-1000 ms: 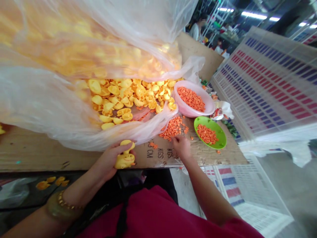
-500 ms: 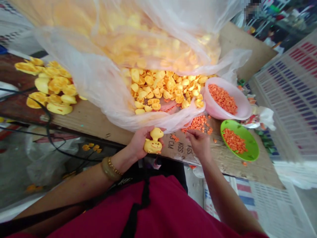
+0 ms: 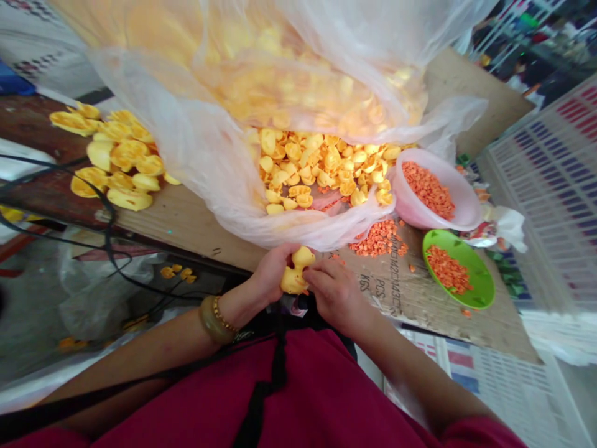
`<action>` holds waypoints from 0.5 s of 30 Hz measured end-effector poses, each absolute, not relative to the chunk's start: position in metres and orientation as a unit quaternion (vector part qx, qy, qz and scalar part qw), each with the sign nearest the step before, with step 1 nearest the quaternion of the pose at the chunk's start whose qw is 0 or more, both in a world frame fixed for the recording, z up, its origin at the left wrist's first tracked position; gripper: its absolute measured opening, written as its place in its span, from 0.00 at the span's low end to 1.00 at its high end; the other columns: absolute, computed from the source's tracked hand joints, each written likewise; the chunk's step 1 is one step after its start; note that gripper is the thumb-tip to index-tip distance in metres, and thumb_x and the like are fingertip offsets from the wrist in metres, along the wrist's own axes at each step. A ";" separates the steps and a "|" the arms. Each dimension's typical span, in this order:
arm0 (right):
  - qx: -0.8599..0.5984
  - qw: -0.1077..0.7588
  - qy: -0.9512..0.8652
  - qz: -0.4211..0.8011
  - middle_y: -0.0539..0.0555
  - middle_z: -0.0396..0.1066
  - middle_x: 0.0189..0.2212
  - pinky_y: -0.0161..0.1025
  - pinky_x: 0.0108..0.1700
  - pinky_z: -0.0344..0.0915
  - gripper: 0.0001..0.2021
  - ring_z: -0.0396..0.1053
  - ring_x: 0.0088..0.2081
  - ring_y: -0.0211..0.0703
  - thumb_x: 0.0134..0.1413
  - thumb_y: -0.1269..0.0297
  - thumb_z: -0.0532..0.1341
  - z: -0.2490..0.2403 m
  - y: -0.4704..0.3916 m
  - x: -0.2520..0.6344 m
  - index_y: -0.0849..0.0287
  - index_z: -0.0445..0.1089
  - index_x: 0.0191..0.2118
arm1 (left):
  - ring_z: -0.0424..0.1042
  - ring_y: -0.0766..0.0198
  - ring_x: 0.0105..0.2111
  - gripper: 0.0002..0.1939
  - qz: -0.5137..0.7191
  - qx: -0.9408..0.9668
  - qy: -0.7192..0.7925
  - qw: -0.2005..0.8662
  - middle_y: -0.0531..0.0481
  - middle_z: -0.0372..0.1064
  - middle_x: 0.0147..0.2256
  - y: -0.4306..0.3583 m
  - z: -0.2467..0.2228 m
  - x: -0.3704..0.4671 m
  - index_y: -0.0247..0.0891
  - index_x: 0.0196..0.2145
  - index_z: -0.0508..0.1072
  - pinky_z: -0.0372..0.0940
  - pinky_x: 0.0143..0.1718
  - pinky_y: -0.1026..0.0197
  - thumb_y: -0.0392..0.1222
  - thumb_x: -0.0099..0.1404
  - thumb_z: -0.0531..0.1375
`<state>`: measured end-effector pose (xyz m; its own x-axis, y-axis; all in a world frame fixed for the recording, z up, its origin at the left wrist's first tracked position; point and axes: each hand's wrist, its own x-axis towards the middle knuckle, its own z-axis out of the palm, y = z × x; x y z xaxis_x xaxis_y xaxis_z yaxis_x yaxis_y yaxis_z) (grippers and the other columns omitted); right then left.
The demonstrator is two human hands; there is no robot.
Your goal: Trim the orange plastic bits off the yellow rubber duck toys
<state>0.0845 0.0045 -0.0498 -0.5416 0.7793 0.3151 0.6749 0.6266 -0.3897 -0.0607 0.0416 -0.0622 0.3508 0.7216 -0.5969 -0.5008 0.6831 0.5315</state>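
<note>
My left hand (image 3: 269,274) is closed around a yellow toy duck part (image 3: 293,281), a rounded head above a wider body, held just over the cardboard's front edge. My right hand (image 3: 336,291) is pinched, its fingertips against the duck's right side. Whatever lies between those fingertips is hidden. Behind my hands, yellow half shells (image 3: 321,162) spill from the mouth of a large clear plastic bag (image 3: 219,186). A loose pile of small orange pieces (image 3: 380,238) lies on the cardboard (image 3: 345,274), beyond my right hand.
To the right stand a pink bowl (image 3: 405,208) and a green dish (image 3: 487,289), both holding orange pieces. More yellow shells (image 3: 124,158) are heaped at left, near black cables (image 3: 109,230). A white plastic crate (image 3: 545,186) rises at far right.
My right hand has moved left from the orange pile to the duck part. My left hand still holds the duck part, and the whole view has shifted slightly.
</note>
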 end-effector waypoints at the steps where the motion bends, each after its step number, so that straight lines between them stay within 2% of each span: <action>1: -0.414 0.215 -0.878 0.108 0.59 0.72 0.33 0.42 0.41 0.67 0.14 0.69 0.36 0.45 0.58 0.76 0.52 -0.049 0.003 0.084 0.63 0.75 0.35 | 0.67 0.64 0.20 0.09 0.374 0.133 0.431 0.810 0.47 0.70 0.22 0.041 -0.062 -0.061 0.31 0.27 0.75 0.61 0.21 0.63 0.38 0.55 0.56; 3: -0.399 0.208 -0.883 0.134 0.60 0.73 0.36 0.42 0.42 0.67 0.14 0.69 0.38 0.46 0.57 0.77 0.51 -0.049 0.002 0.082 0.63 0.75 0.38 | 0.67 0.64 0.20 0.09 0.374 0.140 0.441 0.804 0.47 0.70 0.22 0.041 -0.062 -0.063 0.31 0.27 0.75 0.61 0.21 0.63 0.38 0.54 0.56; 5: -0.385 0.236 -0.872 0.188 0.60 0.74 0.38 0.40 0.41 0.68 0.14 0.71 0.40 0.45 0.58 0.77 0.52 -0.049 0.003 0.082 0.63 0.75 0.40 | 0.67 0.63 0.20 0.10 0.378 0.144 0.447 0.797 0.47 0.70 0.22 0.041 -0.060 -0.066 0.31 0.28 0.75 0.61 0.21 0.63 0.38 0.54 0.57; 9: -0.398 0.297 -0.830 0.256 0.56 0.75 0.33 0.34 0.37 0.68 0.11 0.73 0.35 0.40 0.59 0.74 0.55 -0.047 0.007 0.084 0.61 0.75 0.35 | 0.67 0.63 0.20 0.11 0.377 0.164 0.451 0.792 0.47 0.70 0.22 0.040 -0.055 -0.071 0.30 0.30 0.76 0.62 0.20 0.63 0.39 0.54 0.57; 12: -0.408 0.267 -0.839 0.242 0.55 0.75 0.30 0.34 0.36 0.67 0.11 0.72 0.33 0.40 0.59 0.74 0.55 -0.043 0.008 0.085 0.60 0.74 0.33 | 0.66 0.63 0.19 0.11 0.366 0.172 0.455 0.793 0.48 0.69 0.21 0.040 -0.052 -0.072 0.31 0.30 0.76 0.60 0.18 0.63 0.40 0.54 0.57; 15: -0.405 0.226 -0.865 0.190 0.58 0.73 0.31 0.36 0.37 0.66 0.12 0.70 0.34 0.42 0.56 0.76 0.53 -0.043 0.006 0.081 0.62 0.73 0.32 | 0.65 0.64 0.19 0.09 0.356 0.170 0.456 0.798 0.48 0.68 0.20 0.041 -0.051 -0.068 0.31 0.26 0.74 0.60 0.18 0.64 0.39 0.54 0.56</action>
